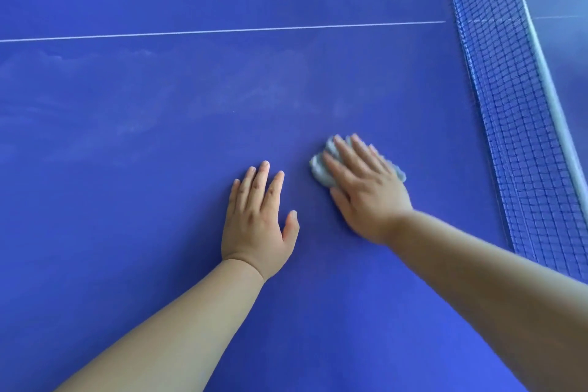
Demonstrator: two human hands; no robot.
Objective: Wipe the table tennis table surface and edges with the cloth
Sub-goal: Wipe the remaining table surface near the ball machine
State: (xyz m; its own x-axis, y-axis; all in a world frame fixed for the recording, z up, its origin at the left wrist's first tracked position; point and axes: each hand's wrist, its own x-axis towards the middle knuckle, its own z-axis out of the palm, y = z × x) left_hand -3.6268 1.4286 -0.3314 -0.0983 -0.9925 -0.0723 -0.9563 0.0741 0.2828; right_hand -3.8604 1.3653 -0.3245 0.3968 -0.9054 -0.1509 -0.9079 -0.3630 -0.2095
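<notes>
- A person's right hand [366, 188] presses flat, fingers straight, on a crumpled grey cloth [321, 169] on the blue table [127, 232].
- The left hand [257, 223] rests palm-down just beside it, fingers spread, holding nothing.
- The net [515, 124] runs along the right; a white line [222, 31] crosses the table beyond pale smears [133, 124].

setting: a table tennis playing area; whether home, club or hall cannot be told. evidence: a blue table tennis table [127, 232] fills the view, a thin white line [222, 30] runs across it, and a dark mesh net [509, 105] with a white top band [553, 99] stands at the right.
</notes>
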